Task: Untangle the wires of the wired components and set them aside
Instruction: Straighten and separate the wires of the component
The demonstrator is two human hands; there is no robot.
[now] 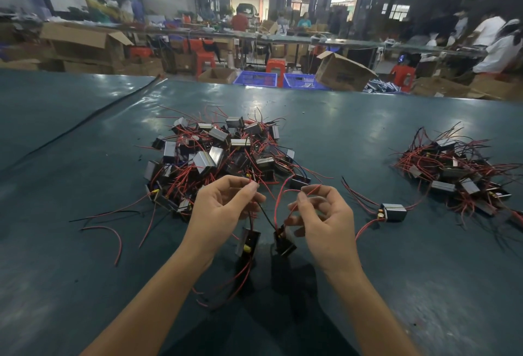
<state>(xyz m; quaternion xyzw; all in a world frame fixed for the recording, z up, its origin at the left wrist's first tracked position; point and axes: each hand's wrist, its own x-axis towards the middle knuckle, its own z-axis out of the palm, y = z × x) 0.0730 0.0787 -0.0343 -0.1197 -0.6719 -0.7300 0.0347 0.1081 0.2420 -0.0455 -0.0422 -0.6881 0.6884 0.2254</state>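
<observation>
A big tangled pile of small boxy components (215, 152) with red and black wires lies at the table's middle. My left hand (223, 211) pinches red and black wires above one dangling component (248, 242). My right hand (322, 217) pinches a red wire that runs to a second dangling component (284, 244). Both components hang just above the table between my wrists, their wires crossing. A single component (392, 211) lies alone to the right. A second pile of wired components (458, 169) sits at the far right.
The dark green table (85, 242) stretches wide, with a loose red wire (113, 239) at the left and a black cable (93, 118) across the far left. Beyond the far edge stand cardboard boxes (342, 72), blue crates (256, 78) and people at other benches.
</observation>
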